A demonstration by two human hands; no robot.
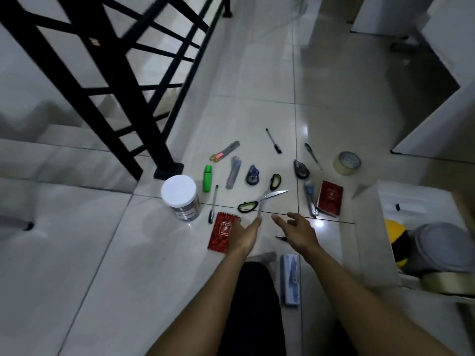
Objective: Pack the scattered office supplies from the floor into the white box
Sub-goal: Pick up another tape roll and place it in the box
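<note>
Scissors (262, 196) between jar (180, 199), notebook (330, 198)

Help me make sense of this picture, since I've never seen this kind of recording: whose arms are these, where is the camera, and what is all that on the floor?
No machine here: a person wears one wide-angle camera on the head, looking down at their own bare arms. The left hand and right hand reach out, fingers straight, holding nothing. On the tiled floor lie open scissors, a green highlighter, pens, correction-tape dispensers, two red notepads, a roll of masking tape, a jar with a white lid and a long flat box. At the right stands the white box, already holding some things that are hard to identify.
</note>
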